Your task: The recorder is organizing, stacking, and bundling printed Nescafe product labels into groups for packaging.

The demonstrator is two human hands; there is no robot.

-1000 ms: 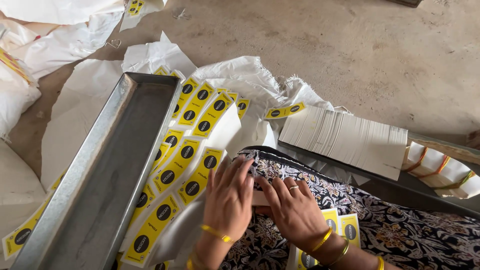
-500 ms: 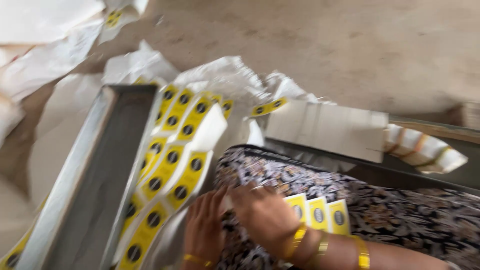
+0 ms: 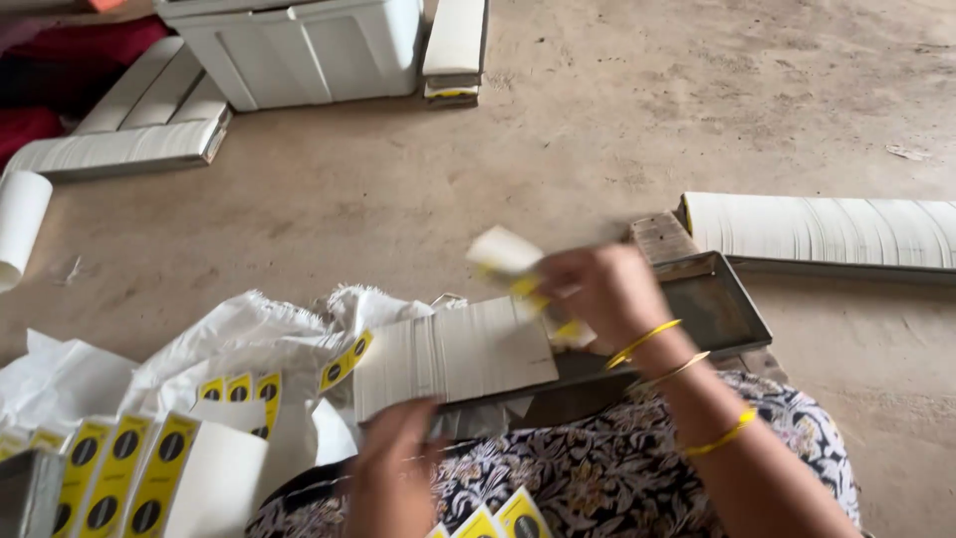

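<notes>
My right hand (image 3: 597, 291) is raised over a dark metal tray (image 3: 732, 311) and holds a small blurred stack of white and yellow cards (image 3: 510, 261). A row of white cards (image 3: 453, 354) lies stacked along the tray's left part. My left hand (image 3: 390, 468) rests low on my patterned lap, just below that row, fingers curled; what it holds I cannot make out. Yellow labels with black circles (image 3: 498, 520) lie on my lap next to it.
Strips of yellow labels (image 3: 119, 468) lie on a white sack (image 3: 239, 334) at lower left. A long stack of white cards (image 3: 827, 231) sits on the floor at right. Far back stand a white plastic box (image 3: 309, 45) and more card stacks (image 3: 115, 149).
The view swung up and right, away from the long metal tray. My right hand rose from my lap with a few cards and now hovers over the smaller tray.
</notes>
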